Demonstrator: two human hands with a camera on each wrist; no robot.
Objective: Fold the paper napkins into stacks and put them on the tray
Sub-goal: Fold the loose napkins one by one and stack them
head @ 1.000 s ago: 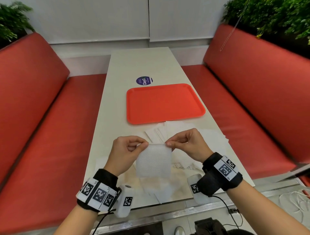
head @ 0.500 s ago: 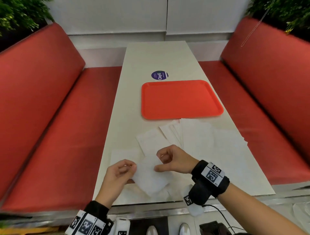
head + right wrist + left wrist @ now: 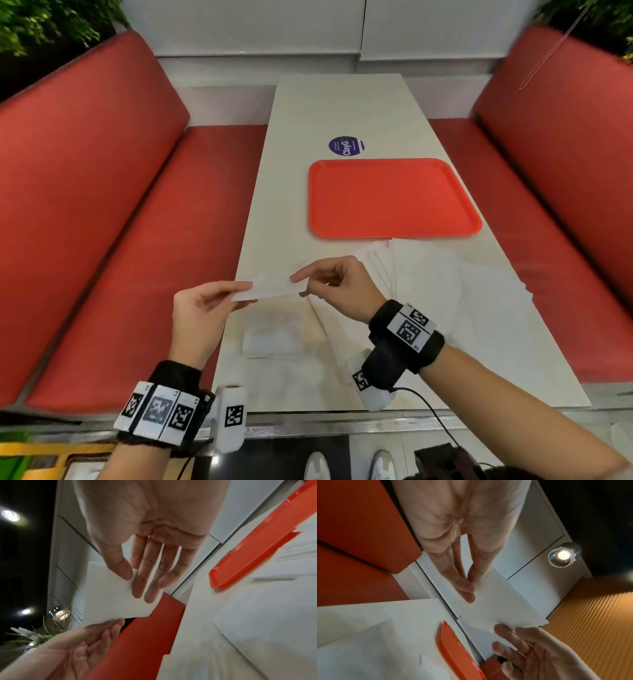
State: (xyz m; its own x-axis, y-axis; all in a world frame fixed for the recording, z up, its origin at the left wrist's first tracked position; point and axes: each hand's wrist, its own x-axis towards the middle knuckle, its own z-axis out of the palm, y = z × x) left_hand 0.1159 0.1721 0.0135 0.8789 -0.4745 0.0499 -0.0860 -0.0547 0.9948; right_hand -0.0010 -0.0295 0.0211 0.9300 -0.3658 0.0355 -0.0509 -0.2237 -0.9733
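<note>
the task looks barely begun, judging by how things lie. the orange tray (image 3: 394, 197), in the upper middle of the head view, has nothing on it, so no stack has been delivered yet. just below its lower right corner, a spread of loose unfolded napkins (image 3: 445, 284) covers the right side of the table (image 3: 308, 109).

at the centre of the frame a single napkin (image 3: 270, 291) is held in the air above the table, stretched almost flat between the two hands. the left hand (image 3: 202, 308) pinches its left edge between thumb and fingers, and the right hand (image 3: 339, 284) pinches its right edge the same way; both wrist views show the thumb on one face and fingers on the other.

directly below the held napkin, a small folded white piece (image 3: 272, 337) lies on the table, probably the first of a stack, though it is too blurred to be sure.

what remains, as i judge it: folding this sheet, working through the loose pile, stacking, and moving the stacks onto the tray.
</note>
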